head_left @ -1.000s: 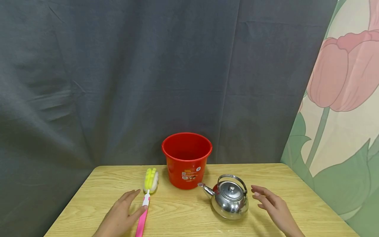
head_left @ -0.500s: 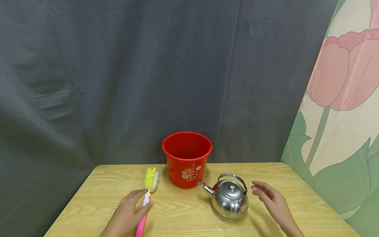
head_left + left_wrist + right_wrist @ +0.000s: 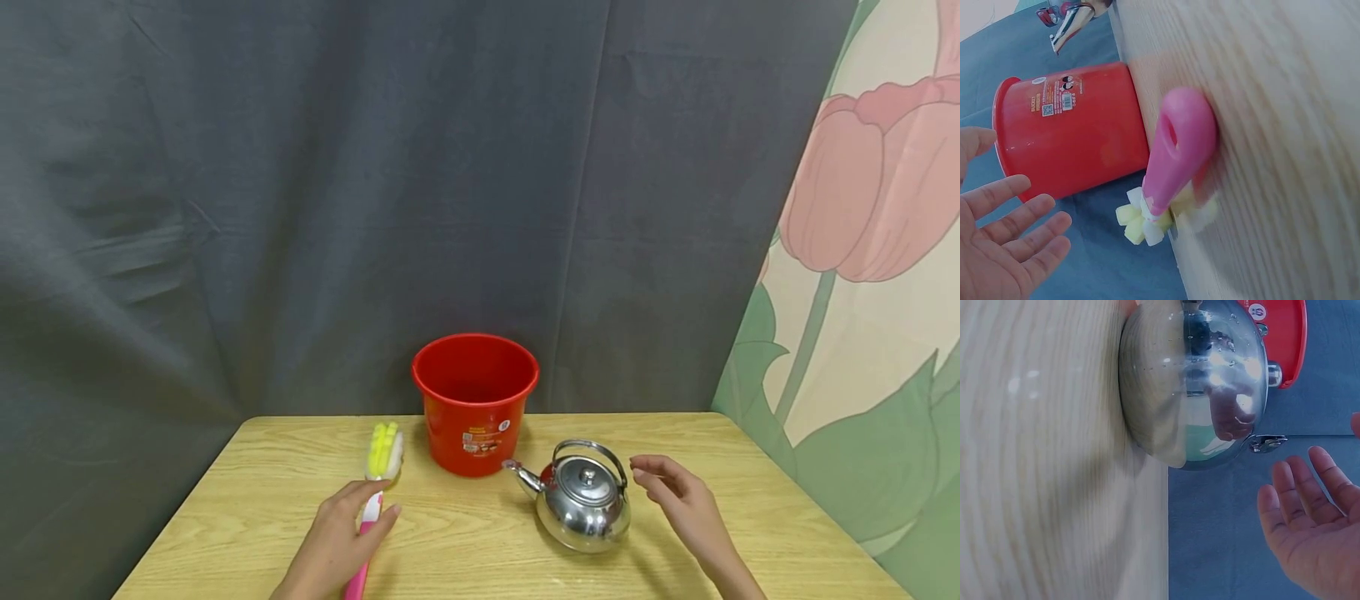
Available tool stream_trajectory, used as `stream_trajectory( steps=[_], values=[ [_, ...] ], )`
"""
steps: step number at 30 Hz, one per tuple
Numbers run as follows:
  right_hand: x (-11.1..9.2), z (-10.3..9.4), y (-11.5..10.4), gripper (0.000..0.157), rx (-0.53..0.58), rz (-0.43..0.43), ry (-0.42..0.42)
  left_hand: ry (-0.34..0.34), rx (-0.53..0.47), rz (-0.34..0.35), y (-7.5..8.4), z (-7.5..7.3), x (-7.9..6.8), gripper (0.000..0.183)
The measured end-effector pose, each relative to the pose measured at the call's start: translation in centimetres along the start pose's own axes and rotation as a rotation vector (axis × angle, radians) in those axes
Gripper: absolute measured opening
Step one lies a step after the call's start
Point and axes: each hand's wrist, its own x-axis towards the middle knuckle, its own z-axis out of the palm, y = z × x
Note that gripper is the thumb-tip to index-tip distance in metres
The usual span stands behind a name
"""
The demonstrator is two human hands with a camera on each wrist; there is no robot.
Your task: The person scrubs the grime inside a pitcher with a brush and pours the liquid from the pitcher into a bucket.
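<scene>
A long-handled brush [image 3: 384,450] with a yellow and white head and a pink and white handle lies on the table at the left. My left hand [image 3: 337,533] hovers over its handle, thumb and fingers spread and holding nothing. In the left wrist view those fingers [image 3: 1022,231] are well apart from the pink handle [image 3: 1185,150]. A shiny steel kettle [image 3: 583,512] stands at the right, spout towards the left and its loop handle [image 3: 600,448] raised. Just right of that loop is my right hand [image 3: 682,504], fingers loosely bent and apart from the kettle in the right wrist view.
A red bucket [image 3: 471,433] with a printed label stands upright at the back of the wooden table [image 3: 450,550], between brush and kettle. Behind the table hangs a dark grey curtain [image 3: 375,208]. A wall with a tulip picture [image 3: 832,200] rises at the right.
My left hand has moved rightward and slightly forward over the brush handle. My right hand has shifted slightly forward and closer to the kettle's handle. Brush, kettle and bucket have stayed in place.
</scene>
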Motion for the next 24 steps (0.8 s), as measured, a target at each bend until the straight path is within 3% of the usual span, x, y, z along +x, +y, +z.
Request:
stream_trajectory(
  steps=[13, 24],
  values=[
    [0.9, 0.3, 0.5, 0.030, 0.030, 0.003, 0.019, 0.053, -0.051, 0.064, 0.9, 0.8, 0.1, 0.027],
    [1.7, 0.4, 1.3, 0.037, 0.263, 0.073, -0.053, -0.013, -0.160, -0.015, 2.1, 1.8, 1.0, 0.025]
  ],
)
